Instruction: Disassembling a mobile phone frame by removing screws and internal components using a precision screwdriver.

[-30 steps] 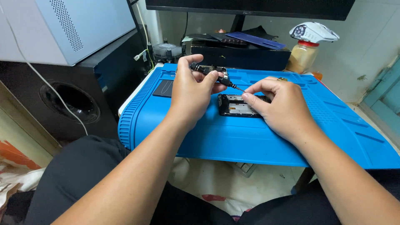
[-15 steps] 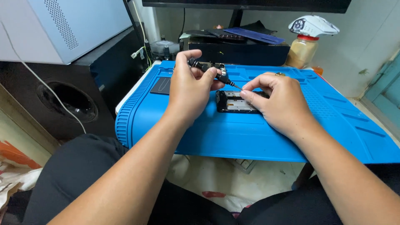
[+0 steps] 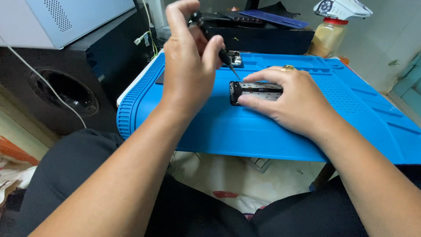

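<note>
My left hand (image 3: 189, 66) grips a thin black screwdriver (image 3: 214, 44), index finger on its cap, the tip slanting down to the top left corner of an opened phone (image 3: 254, 91). The phone lies flat on a blue ribbed work mat (image 3: 245, 127), its dark frame and metal insides showing. My right hand (image 3: 291, 98) rests over the phone's right part, thumb along the near edge and index finger along the far edge, a gold ring on one finger. A small dark part (image 3: 234, 58) lies on the mat just behind the left hand.
A black speaker (image 3: 61, 92) and a grey box (image 3: 66, 17) stand to the left, with a white cable hanging. Behind the mat sit a black device (image 3: 263, 37), a jar of yellowish stuff (image 3: 326, 37) and a white object on it. My dark-trousered legs are below.
The view has dipped and closed in on the mat. My left hand has lifted and tilted the screwdriver more upright. My right hand keeps holding the phone.
</note>
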